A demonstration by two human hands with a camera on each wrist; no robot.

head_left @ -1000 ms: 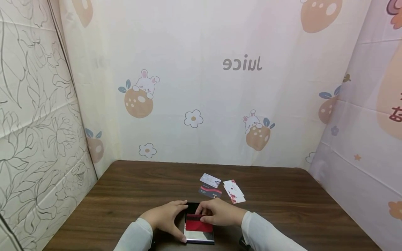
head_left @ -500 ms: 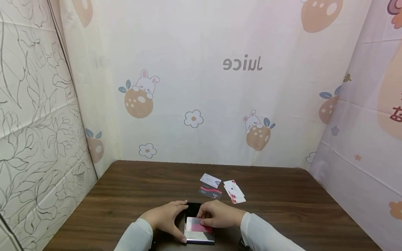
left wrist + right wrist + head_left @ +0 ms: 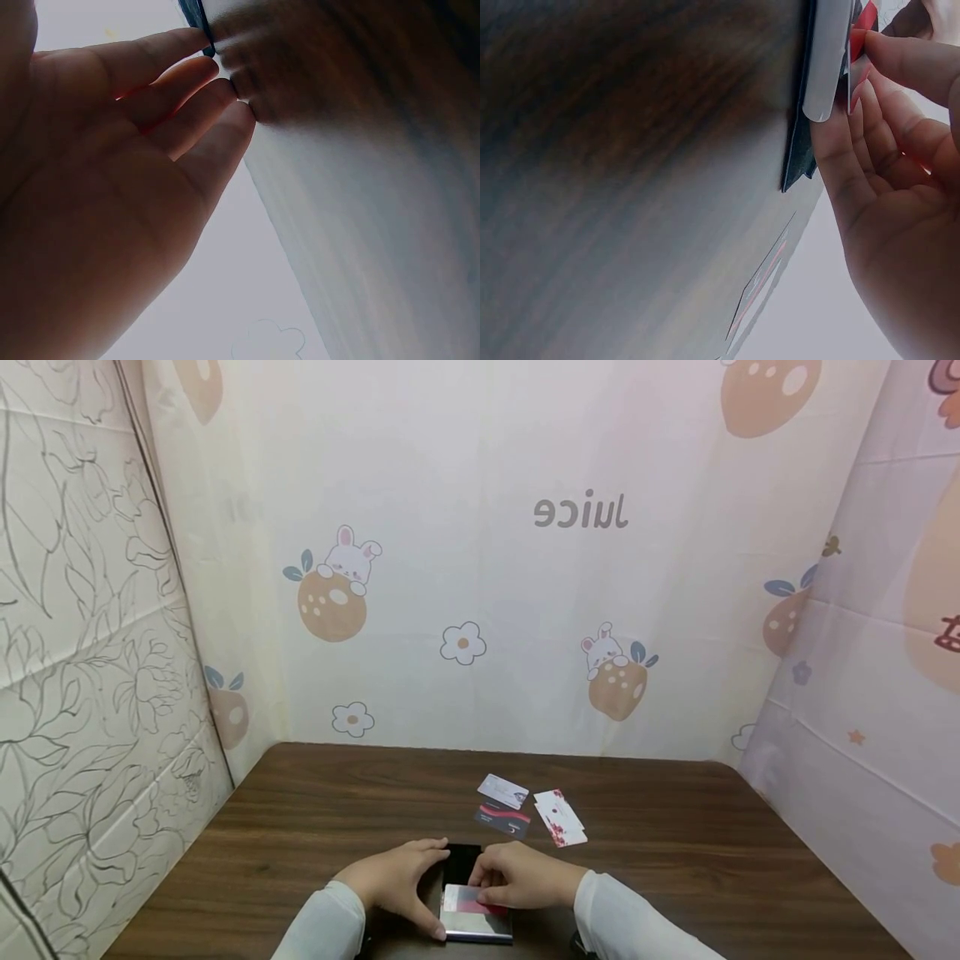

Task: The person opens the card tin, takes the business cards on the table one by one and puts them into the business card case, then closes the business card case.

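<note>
On the near part of the table lies an opened card case with a shiny metal body (image 3: 478, 927) and a black lid (image 3: 461, 862). My right hand (image 3: 534, 877) pinches a red card (image 3: 859, 84) between thumb and fingers, over the metal body; glare makes its face look silver and pink in the head view. My left hand (image 3: 397, 881) spans the case's left side, thumb at the near corner and a fingertip at the lid. In the left wrist view, the left hand's fingers (image 3: 217, 146) are nearly straight, their tips against the table.
Beyond the hands lie a pale card (image 3: 504, 791), a dark card with a pink band (image 3: 501, 820) and overlapping white cards with red flowers (image 3: 560, 818). The wooden table (image 3: 337, 793) meets a printed curtain (image 3: 480, 568) at the back.
The red card in my right hand has moved slightly nearer and tilted, its face going from plain red to glossy silver and pink. My left hand has stayed in place.
</note>
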